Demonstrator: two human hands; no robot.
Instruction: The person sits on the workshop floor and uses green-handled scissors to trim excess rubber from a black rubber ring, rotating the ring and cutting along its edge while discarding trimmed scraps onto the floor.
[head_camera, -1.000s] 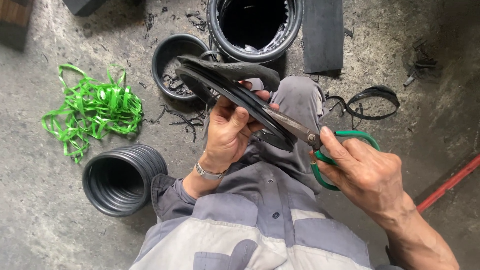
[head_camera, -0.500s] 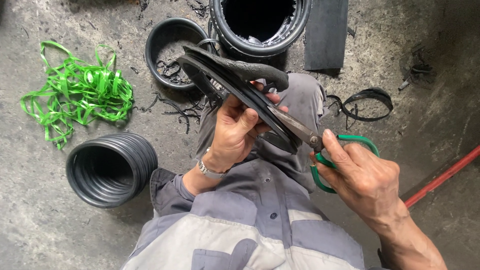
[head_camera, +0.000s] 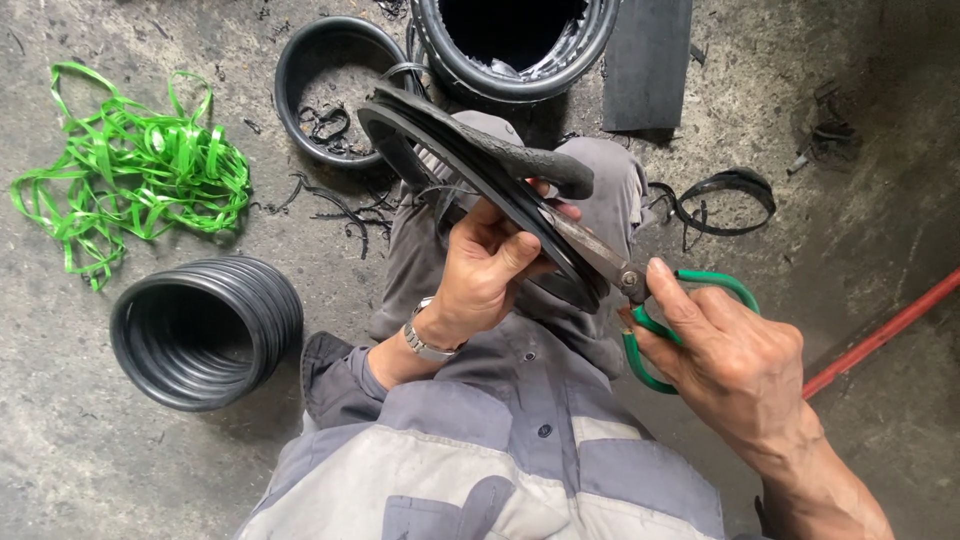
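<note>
My left hand (head_camera: 490, 265) grips a flattened black rubber ring (head_camera: 470, 160), held over my knee in the middle of the view. My right hand (head_camera: 725, 350) holds green-handled scissors (head_camera: 640, 290). Their rusty blades lie along the ring's edge, right beside my left thumb. A metal watch (head_camera: 425, 340) sits on my left wrist. The blade tips are hidden behind the rubber.
A stack of black rubber rings (head_camera: 205, 330) lies on its side at left. A tangle of green strapping (head_camera: 130, 170) lies on the concrete floor at upper left. A black ring (head_camera: 300, 60), a black bucket (head_camera: 520, 75), a flat black sheet (head_camera: 648, 65), rubber offcuts (head_camera: 725, 200) and a red rod (head_camera: 880, 330) surround me.
The view has shifted a little, so the floor objects sit further right. My hands keep the same grip; the scissors stay along the rubber ring's edge.
</note>
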